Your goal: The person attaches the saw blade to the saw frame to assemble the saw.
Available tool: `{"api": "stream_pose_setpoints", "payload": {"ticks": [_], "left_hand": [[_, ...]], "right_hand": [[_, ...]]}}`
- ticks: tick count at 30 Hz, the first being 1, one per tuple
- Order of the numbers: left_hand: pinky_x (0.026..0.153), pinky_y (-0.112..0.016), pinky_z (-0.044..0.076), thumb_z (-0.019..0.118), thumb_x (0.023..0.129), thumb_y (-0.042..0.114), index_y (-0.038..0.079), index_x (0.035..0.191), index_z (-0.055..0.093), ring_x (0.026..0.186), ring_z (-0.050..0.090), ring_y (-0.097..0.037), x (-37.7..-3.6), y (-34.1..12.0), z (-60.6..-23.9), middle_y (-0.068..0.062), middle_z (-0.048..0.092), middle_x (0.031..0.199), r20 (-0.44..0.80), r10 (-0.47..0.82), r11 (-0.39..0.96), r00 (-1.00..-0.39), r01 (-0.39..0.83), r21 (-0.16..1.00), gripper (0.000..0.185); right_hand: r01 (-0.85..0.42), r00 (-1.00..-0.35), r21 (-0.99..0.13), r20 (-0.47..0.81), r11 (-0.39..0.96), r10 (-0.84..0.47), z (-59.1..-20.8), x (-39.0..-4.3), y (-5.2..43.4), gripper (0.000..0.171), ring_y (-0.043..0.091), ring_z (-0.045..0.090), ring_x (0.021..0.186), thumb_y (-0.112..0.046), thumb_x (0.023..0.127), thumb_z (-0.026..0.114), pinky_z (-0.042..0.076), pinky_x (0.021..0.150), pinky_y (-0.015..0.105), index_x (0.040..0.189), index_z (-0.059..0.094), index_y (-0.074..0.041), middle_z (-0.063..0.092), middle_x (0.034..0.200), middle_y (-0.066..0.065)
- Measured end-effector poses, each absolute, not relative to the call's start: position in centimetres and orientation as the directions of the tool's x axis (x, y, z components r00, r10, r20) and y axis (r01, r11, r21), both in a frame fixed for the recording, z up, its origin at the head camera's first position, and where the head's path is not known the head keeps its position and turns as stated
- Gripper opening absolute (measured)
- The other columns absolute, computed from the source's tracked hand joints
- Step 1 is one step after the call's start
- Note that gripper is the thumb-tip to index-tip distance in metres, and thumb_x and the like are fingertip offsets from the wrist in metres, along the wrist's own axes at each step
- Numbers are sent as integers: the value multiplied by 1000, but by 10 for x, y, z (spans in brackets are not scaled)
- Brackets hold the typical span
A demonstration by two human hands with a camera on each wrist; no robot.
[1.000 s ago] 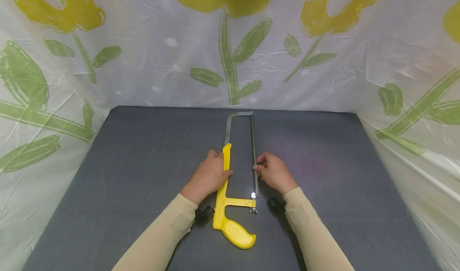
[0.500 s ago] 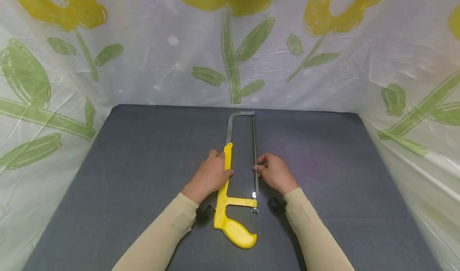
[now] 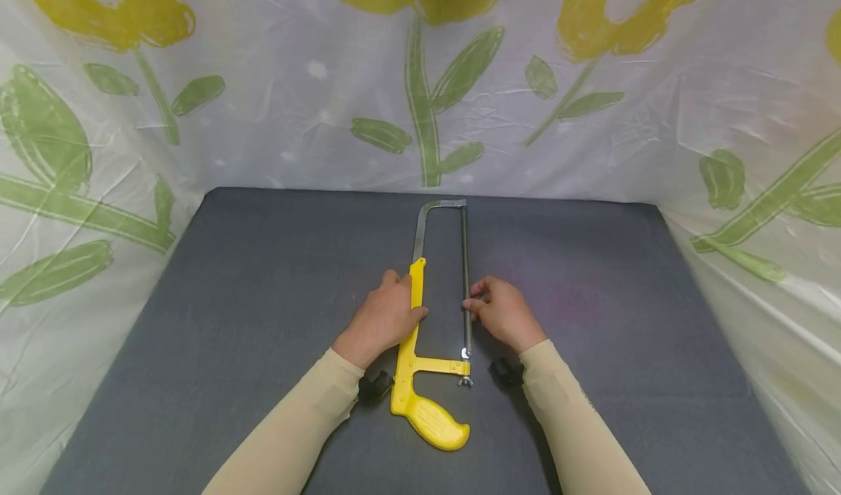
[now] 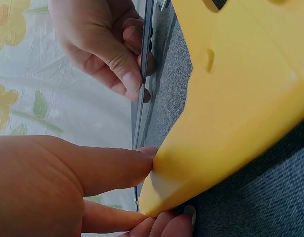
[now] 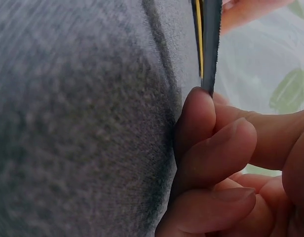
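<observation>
Yellow-handled hacksaw (image 3: 420, 349) flat on the grey table, steel frame pointing away, blade on its right.

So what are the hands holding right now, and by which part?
Both hold the hacksaw. The left hand grips its yellow frame bar partway along; the right hand pinches the blade near its middle.

2 forearms in view, each covered by a long, close-fitting beige sleeve (image 3: 298, 426) ending at the wrist; right sleeve (image 3: 571, 415) of the same plain cloth, with a faint small marking near the outer edge, too small to read. Bare left hand (image 3: 381, 320) and right hand (image 3: 502, 312), no rings or gloves. A small black camera unit (image 3: 374, 387) strapped under the left wrist, another (image 3: 502, 372) under the right. Short, unpainted fingernails in the wrist views.
</observation>
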State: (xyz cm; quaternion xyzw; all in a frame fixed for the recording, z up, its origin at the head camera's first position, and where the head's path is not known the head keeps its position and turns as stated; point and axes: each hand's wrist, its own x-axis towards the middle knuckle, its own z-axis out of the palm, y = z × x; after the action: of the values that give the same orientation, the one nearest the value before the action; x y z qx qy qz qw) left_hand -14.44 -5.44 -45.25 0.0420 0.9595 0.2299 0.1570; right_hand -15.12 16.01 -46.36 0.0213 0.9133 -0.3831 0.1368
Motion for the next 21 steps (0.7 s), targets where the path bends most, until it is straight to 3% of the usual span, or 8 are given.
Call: {"api": "stream_pose_setpoints", "payload": {"ticks": [21], "left_hand": [[68,-33,59,78,102,33,-1,162,45,78,63,-22,-145,-55,-451,-20,52,139,-271,167,900,-948,34,434,76]], "right_hand": [[144,-955,-642,-290,753,-64,-463,-151,157,27,19,62,74,-24,104,75,44,70,31,121,64,-5,73,82,5]]}}
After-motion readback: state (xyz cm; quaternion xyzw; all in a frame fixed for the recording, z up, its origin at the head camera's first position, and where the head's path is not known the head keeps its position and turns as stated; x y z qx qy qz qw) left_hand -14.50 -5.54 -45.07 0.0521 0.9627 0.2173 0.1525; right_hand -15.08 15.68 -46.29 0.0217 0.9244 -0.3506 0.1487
